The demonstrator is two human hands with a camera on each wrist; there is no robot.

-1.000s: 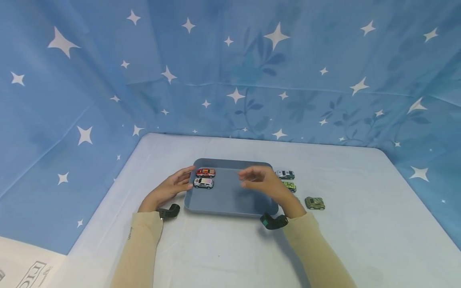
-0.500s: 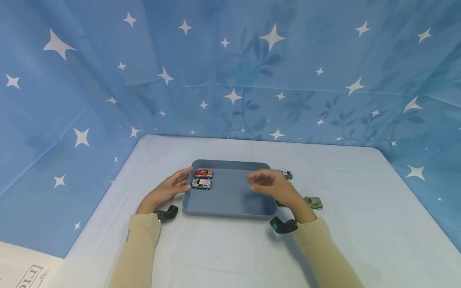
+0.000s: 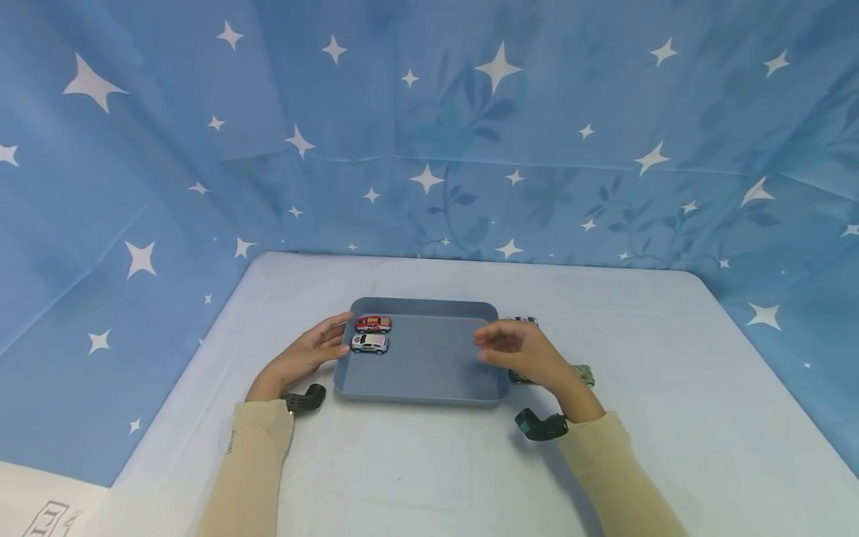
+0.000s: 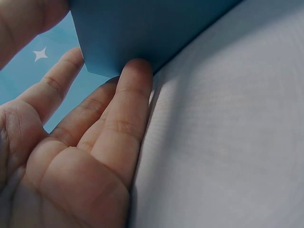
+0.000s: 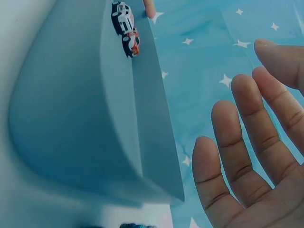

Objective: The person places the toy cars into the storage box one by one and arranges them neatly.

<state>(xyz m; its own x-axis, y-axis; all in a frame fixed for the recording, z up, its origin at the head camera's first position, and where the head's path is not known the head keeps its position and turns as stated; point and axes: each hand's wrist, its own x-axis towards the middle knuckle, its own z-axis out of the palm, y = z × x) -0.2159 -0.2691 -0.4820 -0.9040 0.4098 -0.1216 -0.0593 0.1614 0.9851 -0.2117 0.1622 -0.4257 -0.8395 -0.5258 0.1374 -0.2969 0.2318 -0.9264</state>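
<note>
A grey-blue tray (image 3: pixel 429 365) lies on the white table. Inside it, along the left wall, a red toy car (image 3: pixel 373 324) sits just behind a white toy car (image 3: pixel 370 343). My left hand (image 3: pixel 305 354) rests at the tray's left side; in the left wrist view its extended fingers lie against the outer wall (image 4: pixel 137 28). Over the tray's right edge hovers my right hand (image 3: pixel 526 354), holding nothing, with fingers spread and relaxed in the right wrist view. It partly hides toy cars beyond that edge.
Right of the tray, a white-and-dark toy car (image 3: pixel 525 320) shows behind my right hand. A camouflage-green toy car (image 3: pixel 584 374) and another greenish one (image 3: pixel 520 377) peek out around the wrist. A blue star-patterned curtain (image 3: pixel 376 149) borders the table (image 3: pixel 403 462).
My right hand has drawn back rightward from above the tray's middle to its right edge, covering more of the cars there. My left hand stays at the tray's left side.
</note>
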